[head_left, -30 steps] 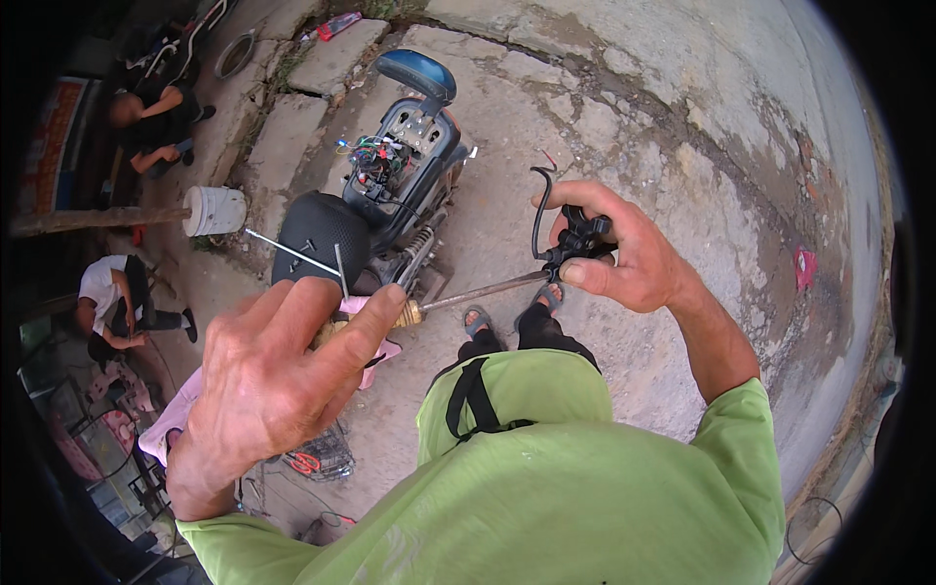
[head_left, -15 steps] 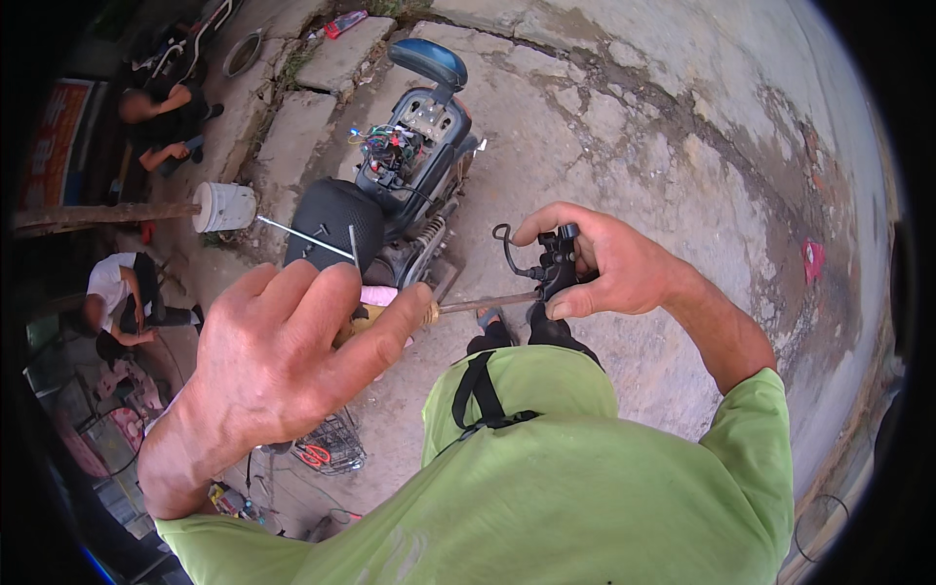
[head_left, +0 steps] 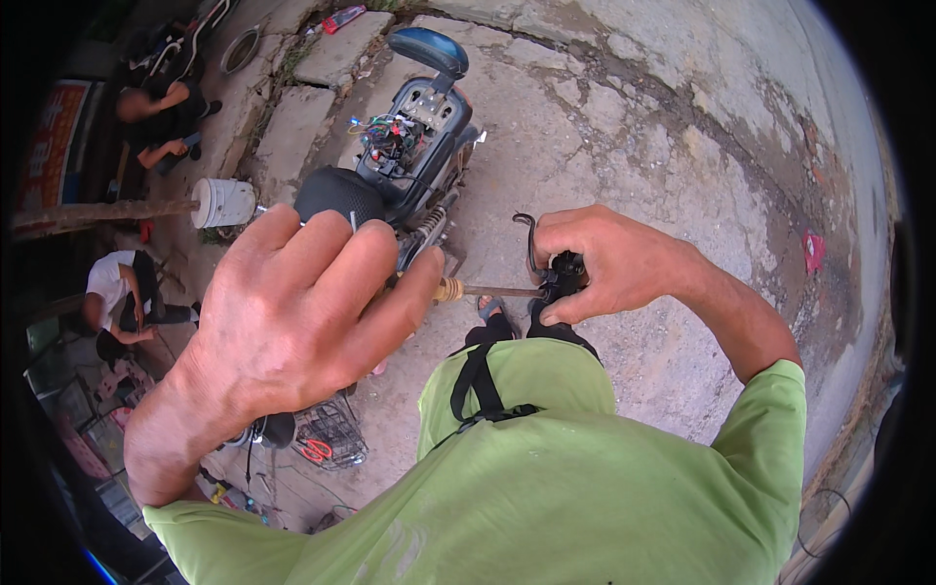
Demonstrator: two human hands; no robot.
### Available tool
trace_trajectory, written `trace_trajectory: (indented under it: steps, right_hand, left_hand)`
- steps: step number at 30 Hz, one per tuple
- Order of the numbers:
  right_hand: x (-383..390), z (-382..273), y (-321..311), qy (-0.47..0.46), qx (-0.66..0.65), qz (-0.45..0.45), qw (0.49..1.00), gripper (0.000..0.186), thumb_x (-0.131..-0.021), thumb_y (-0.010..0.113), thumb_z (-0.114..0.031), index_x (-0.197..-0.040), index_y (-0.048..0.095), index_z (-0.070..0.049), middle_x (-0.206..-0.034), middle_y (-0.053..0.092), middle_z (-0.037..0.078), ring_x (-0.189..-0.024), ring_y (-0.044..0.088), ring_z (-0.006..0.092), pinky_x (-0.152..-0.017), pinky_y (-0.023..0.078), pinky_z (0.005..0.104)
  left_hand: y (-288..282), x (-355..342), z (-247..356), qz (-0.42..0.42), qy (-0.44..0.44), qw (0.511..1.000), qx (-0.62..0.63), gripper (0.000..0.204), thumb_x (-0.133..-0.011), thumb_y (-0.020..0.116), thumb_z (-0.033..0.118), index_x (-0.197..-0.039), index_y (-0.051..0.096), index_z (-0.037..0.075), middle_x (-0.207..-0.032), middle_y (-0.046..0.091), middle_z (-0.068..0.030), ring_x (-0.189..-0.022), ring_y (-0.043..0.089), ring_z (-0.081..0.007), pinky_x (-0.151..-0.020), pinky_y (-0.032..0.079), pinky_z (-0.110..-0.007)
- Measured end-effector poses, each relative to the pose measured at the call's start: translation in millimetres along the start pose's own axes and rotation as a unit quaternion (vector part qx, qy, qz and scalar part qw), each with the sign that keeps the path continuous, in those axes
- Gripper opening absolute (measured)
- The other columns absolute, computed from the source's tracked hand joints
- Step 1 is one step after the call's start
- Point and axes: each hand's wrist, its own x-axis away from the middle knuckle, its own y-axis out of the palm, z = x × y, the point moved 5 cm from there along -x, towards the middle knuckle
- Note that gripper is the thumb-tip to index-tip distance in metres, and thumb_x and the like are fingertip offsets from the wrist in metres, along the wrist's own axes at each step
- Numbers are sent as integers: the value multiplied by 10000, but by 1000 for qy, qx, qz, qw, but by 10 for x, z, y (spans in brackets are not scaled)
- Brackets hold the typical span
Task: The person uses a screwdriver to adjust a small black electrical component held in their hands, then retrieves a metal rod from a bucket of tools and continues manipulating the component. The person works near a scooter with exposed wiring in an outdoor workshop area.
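My left hand (head_left: 292, 312) is closed around the yellowish handle of a screwdriver (head_left: 502, 291). Its rusty shaft points right and its tip meets a small black fitting (head_left: 562, 277). My right hand (head_left: 624, 263) pinches this fitting between thumb and fingers, which partly cover it. From the fitting rises a hooked black piece (head_left: 526, 234), like a short cable or lever; which one I cannot tell. A thin metal rod (head_left: 353, 220) pokes up behind my left knuckles, mostly hidden by the hand.
Ahead stands a scooter (head_left: 458, 146) with loose coloured wires (head_left: 388, 139) exposed. A white bucket (head_left: 226, 203) is left of it. Two people sit at the left, one in black (head_left: 161, 122), one in white (head_left: 109, 278). A wire basket (head_left: 341, 424) and orange-handled scissors (head_left: 315, 450) lie low left.
The black fitting has turned in my right hand, so its hooked piece stands more upright. My left hand has shifted slightly up and right, covering most of the metal rod.
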Motion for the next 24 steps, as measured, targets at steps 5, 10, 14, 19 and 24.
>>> trace_trajectory:
  steps: [5, 10, 14, 19, 24]
  right_hand:
    - [18, -147, 122, 6, 71, 28, 997, 344, -731, 863, -273, -853, 670, -16, -875, 626, 140, -802, 665, 367, -690, 534, 468]
    - [13, -106, 177, -17, 173, 43, 984, 340, -720, 861, -301, -823, 664, -43, -840, 603, 111, -711, 658, 356, -613, 532, 469]
    - [14, -89, 202, -35, 201, 27, 979, 366, -727, 872, -325, -848, 659, -53, -858, 599, 111, -712, 664, 347, -610, 533, 466]
    - [54, -120, 75, -16, 268, 140, 953, 398, -715, 900, -311, -907, 657, -61, -901, 599, 104, -751, 666, 346, -634, 538, 467]
    - [174, -148, 84, 4, 148, 151, 977, 340, -759, 870, -210, -1013, 708, -53, -945, 660, 105, -845, 695, 314, -726, 563, 412]
  left_hand:
    - [1, 54, -30, -39, -22, 998, 41, 431, -740, 784, 170, -1155, 725, 65, -773, 485, -33, -623, 550, -187, -527, 415, -346]
    - [122, 102, 39, -75, -43, 996, 32, 409, -750, 787, 192, -1127, 713, 51, -763, 463, -44, -618, 572, -208, -519, 433, -364]
    - [133, 75, 84, -94, -48, 994, 15, 356, -767, 790, 191, -1087, 707, 60, -769, 456, -58, -609, 581, -221, -521, 444, -370]
    - [162, 62, -151, -141, -138, 963, 181, 291, -788, 811, 168, -1028, 691, 55, -802, 572, -107, -672, 638, -311, -574, 483, -444]
    - [316, 114, -238, -161, -181, 919, 312, 255, -785, 801, 96, -1009, 685, 55, -827, 633, -127, -722, 662, -354, -615, 497, -485]
